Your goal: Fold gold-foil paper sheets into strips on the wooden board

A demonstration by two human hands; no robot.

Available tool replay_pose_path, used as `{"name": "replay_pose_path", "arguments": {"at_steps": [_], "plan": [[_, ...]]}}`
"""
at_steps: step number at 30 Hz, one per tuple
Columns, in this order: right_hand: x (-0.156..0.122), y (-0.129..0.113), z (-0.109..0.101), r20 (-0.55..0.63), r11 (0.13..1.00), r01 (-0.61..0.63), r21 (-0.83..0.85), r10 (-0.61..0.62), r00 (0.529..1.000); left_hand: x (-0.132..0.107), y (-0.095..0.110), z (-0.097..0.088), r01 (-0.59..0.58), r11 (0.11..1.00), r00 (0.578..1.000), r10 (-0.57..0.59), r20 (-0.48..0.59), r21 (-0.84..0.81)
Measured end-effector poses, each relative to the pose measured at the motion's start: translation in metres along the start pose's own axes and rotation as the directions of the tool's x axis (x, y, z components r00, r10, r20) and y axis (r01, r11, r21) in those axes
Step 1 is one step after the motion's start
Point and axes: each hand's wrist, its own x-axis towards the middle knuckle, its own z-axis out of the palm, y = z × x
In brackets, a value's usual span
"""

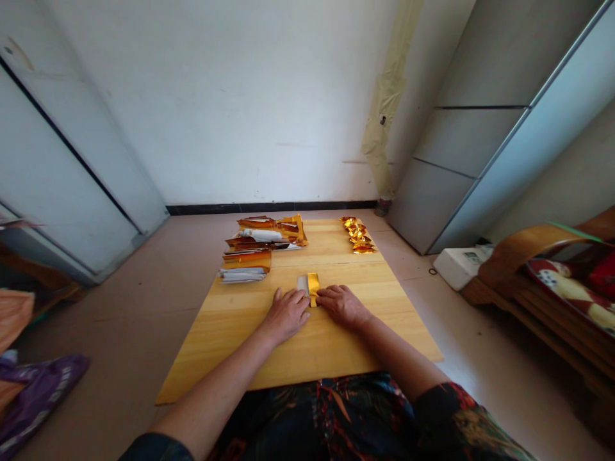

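Left hand (287, 314), right hand (344, 306): gold paper (313, 282) between, touching both.

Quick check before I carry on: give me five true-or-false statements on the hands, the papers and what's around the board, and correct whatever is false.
1. The left hand and the right hand both touch the gold-and-white piece. True.
2. The shiny gold pieces lie near the far left corner of the board. False: they lie near its far right corner.
3. The paper stacks lie on the left part of the board, beyond the hands. True.
4. The white box stands on the board. False: it is off the board to the right, beside the wooden seat.
5. Beige tape runs down the wall. True.
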Motion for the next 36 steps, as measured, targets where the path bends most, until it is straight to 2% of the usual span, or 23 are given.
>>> {"name": "replay_pose_path", "arguments": {"at_steps": [5, 9, 13, 19, 25, 30, 36], "plan": [[-0.003, -0.007, 0.0, -0.055, 0.997, -0.045, 0.057, 0.048, 0.997, 0.0, -0.004, 0.009, 0.014, 0.998, 0.996, -0.019, -0.086, -0.058], [-0.004, -0.011, -0.001, -0.088, 0.991, -0.022, 0.131, 0.033, 0.996, 0.001, -0.009, 0.014, 0.018, 0.996, 0.989, -0.031, -0.141, -0.093], [-0.001, -0.008, -0.001, -0.081, 0.988, 0.007, 0.153, 0.005, 0.997, 0.001, -0.016, 0.016, -0.038, 0.996, 0.988, 0.025, -0.152, -0.084], [0.01, -0.002, 0.006, -0.091, 0.985, 0.041, 0.167, -0.026, 0.995, 0.003, -0.018, 0.008, -0.115, 0.993, 0.975, 0.117, -0.19, 0.021], [0.017, -0.002, -0.004, -0.041, 0.994, 0.099, 0.035, -0.097, 0.994, 0.01, -0.023, 0.006, -0.197, 0.979, 0.965, 0.204, -0.163, 0.059], [0.022, -0.004, -0.013, 0.052, 0.972, 0.203, -0.117, -0.198, 0.979, 0.009, -0.02, 0.005, -0.179, 0.982, 0.966, 0.186, -0.179, 0.055], [0.023, -0.008, -0.008, 0.097, 0.948, 0.257, -0.189, -0.242, 0.965, 0.009, -0.016, 0.007, -0.157, 0.987, 0.981, 0.158, -0.116, 0.016]]}}
